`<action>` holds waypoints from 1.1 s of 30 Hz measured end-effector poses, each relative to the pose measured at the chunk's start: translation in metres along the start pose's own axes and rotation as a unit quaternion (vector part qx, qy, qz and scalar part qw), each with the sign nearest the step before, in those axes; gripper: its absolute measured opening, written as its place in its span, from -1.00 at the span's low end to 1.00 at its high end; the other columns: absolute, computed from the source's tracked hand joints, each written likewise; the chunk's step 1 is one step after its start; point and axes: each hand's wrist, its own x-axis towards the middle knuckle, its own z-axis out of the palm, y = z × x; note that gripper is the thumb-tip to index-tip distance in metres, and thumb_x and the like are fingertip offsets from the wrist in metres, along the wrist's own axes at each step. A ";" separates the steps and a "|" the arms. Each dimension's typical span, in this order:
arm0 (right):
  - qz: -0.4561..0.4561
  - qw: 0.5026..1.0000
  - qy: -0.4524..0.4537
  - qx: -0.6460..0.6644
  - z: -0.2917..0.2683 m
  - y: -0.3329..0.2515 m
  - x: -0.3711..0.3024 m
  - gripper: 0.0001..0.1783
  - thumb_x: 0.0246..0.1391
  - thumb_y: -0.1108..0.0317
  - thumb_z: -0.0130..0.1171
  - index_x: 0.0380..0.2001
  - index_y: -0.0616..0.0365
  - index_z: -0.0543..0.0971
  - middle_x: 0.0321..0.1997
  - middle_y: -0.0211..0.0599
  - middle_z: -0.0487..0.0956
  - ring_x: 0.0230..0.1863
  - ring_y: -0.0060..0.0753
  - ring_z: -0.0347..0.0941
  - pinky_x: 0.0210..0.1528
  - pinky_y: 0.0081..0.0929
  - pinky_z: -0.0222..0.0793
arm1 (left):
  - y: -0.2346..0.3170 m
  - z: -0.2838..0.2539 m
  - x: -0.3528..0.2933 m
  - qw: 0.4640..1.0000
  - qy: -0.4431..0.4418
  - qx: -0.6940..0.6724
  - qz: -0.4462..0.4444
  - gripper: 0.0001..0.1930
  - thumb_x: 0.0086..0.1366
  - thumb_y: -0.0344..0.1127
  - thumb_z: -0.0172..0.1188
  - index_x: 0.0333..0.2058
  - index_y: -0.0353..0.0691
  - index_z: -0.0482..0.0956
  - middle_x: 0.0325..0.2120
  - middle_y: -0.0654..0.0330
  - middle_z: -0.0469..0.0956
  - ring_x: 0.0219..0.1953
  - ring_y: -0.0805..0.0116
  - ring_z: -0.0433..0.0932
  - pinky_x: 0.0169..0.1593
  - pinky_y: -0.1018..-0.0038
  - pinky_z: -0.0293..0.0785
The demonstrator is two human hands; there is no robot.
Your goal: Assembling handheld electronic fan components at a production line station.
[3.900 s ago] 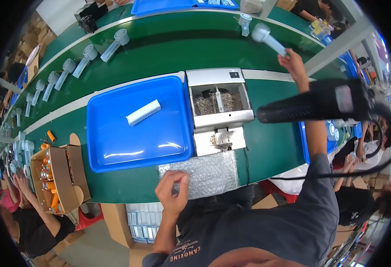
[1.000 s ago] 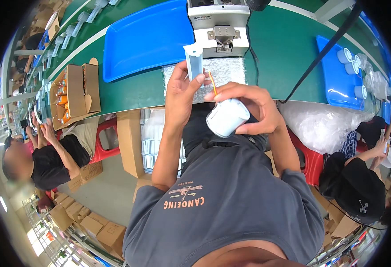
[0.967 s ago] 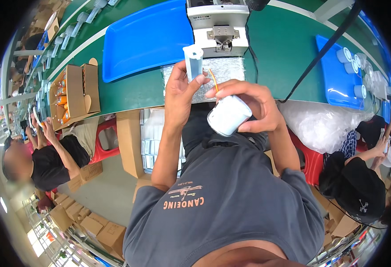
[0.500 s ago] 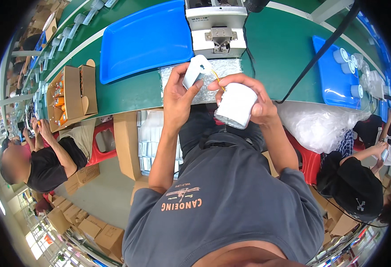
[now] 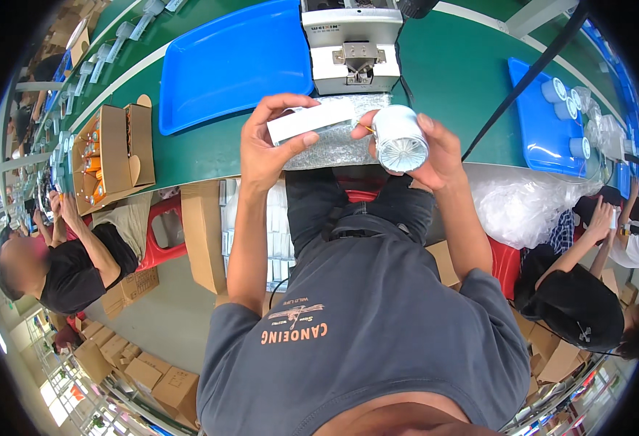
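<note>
Between the fingers and thumb of my left hand [image 5: 272, 138] is a white rectangular housing [image 5: 310, 122], its long flat side toward me. My right hand [image 5: 435, 149] grips a white cylindrical lamp head [image 5: 399, 134], tilted so that its ribbed clear end points down toward me. A short yellow wire shows at the lamp head's left side, by my right fingertips. Both parts are held apart, a little above a sheet of bubble wrap [image 5: 326, 156] at the near edge of the green workbench [image 5: 450, 94].
Beyond my hands stands a metal bench machine [image 5: 352, 54]. A blue tray [image 5: 236, 65] lies left of it; another blue tray [image 5: 544, 152] with white cylinders is at right. An open cardboard box [image 5: 112, 149] holds orange-marked parts. Co-workers sit on both sides. A black cable [image 5: 523, 87] crosses at right.
My left hand has turned the housing from upright to lengthwise and moved slightly left. My right hand has raised and tilted the lamp head, bringing its ribbed end into sight.
</note>
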 end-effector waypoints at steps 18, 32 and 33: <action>-0.142 0.837 0.040 -0.527 0.008 0.011 -0.002 -0.27 -0.18 0.52 0.45 0.15 0.13 0.46 0.13 -0.20 0.52 0.18 -0.12 0.48 0.25 -0.26 0.37 | -0.008 0.064 0.016 0.986 0.124 -0.082 -0.075 -0.77 0.41 -0.51 0.13 0.00 -0.37 0.42 -0.24 0.04 0.66 -0.11 0.38 0.65 -0.03 0.48 0.56; -0.287 0.643 0.203 -0.680 -0.003 0.047 -0.014 -0.27 -0.30 0.52 0.48 0.03 0.16 0.39 0.12 -0.01 0.39 0.05 0.09 0.45 -0.01 -0.19 0.51 | -0.038 0.121 0.016 0.977 0.169 -0.127 -0.009 -0.65 0.28 -0.59 0.23 0.00 -0.32 0.35 -0.18 0.07 0.61 -0.11 0.45 0.56 -0.04 0.55 0.45; -0.246 0.677 0.183 -0.668 -0.001 0.038 -0.020 -0.27 -0.27 0.47 0.49 0.04 0.18 0.38 0.13 0.01 0.38 0.05 0.10 0.46 0.00 -0.19 0.50 | -0.039 0.125 0.013 0.979 0.171 -0.115 -0.002 -0.64 0.27 -0.60 0.22 0.00 -0.32 0.35 -0.18 0.06 0.62 -0.10 0.45 0.56 -0.03 0.55 0.45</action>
